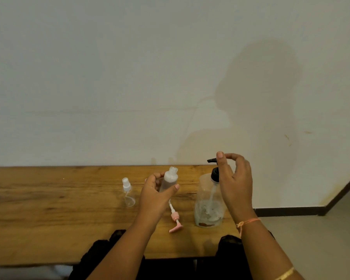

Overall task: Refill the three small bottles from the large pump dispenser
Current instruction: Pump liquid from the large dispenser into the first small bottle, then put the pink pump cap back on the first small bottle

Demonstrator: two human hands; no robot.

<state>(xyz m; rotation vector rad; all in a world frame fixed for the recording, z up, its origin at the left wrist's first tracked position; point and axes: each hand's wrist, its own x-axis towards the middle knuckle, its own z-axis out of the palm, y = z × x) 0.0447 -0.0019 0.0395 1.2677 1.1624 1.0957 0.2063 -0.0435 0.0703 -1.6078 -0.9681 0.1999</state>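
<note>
A: What's the left hand doing?

B: On my feed, the left hand grips a small bottle above the table. It's uncapped and tilted toward the large dispenser standing nearby.

A: And the right?

B: I see the right hand curled round the black pump head. A pink pump cap lies between bottle and dispenser, and a spray bottle stands further left.

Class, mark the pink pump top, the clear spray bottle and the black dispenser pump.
pink plastic pump top [174, 216]: head view, its ribbed collar.
clear plastic spray bottle [129, 199]: head view, its body.
black plastic dispenser pump [215, 175]: head view, its collar.
</note>
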